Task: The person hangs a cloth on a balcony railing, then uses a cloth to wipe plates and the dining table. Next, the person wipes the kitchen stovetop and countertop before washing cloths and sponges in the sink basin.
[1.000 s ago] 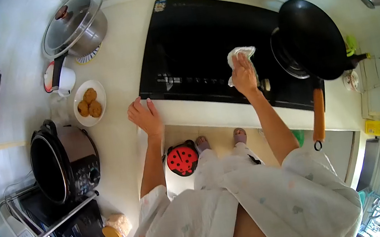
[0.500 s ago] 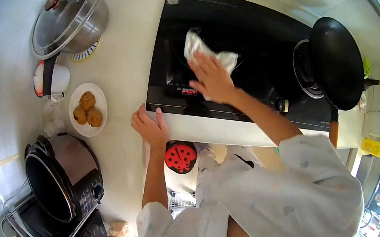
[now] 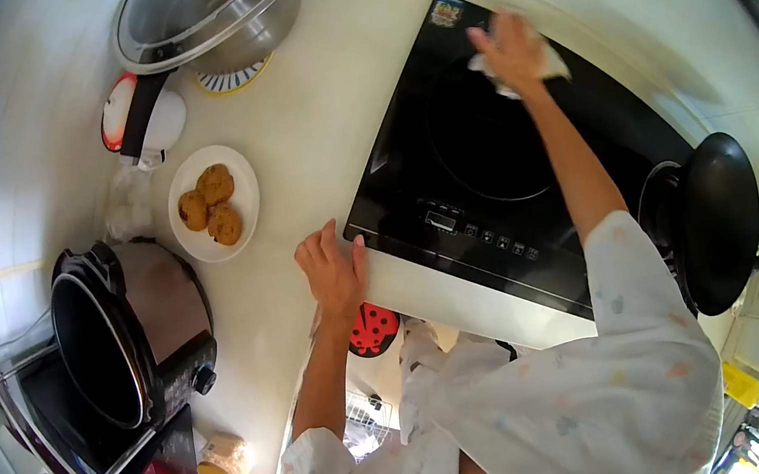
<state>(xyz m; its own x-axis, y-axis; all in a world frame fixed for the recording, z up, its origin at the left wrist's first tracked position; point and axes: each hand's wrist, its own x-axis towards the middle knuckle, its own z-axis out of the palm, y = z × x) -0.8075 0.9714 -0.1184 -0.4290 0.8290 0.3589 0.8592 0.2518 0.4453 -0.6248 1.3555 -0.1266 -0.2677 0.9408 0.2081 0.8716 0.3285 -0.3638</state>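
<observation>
My right hand (image 3: 514, 51), slightly smeared by motion, presses a thin white cloth (image 3: 555, 66) onto the far part of the black cooktop (image 3: 418, 164). The cloth sticks out on both sides of the palm; whether it is fabric or paper I cannot tell. Near the cooktop's front left corner, my left hand (image 3: 332, 268) rests on the counter with its fingers spread and holds nothing. Its thumb lies close to that corner. Touch buttons and a small display line the cooktop's front strip.
A black wok (image 3: 720, 223) stands tilted at the cooktop's right end. Left on the counter (image 3: 286, 167) are a plate (image 3: 189, 238) of cookies (image 3: 216, 185), a lidded steel pot (image 3: 257, 30) and an electric cooker (image 3: 158, 306). A jar (image 3: 224, 462) stands near the lower left.
My right hand has carried the cloth from the cooktop's front middle toward its back edge. The red-lit display is now dark. My left hand stays by the corner; the view has shifted.
</observation>
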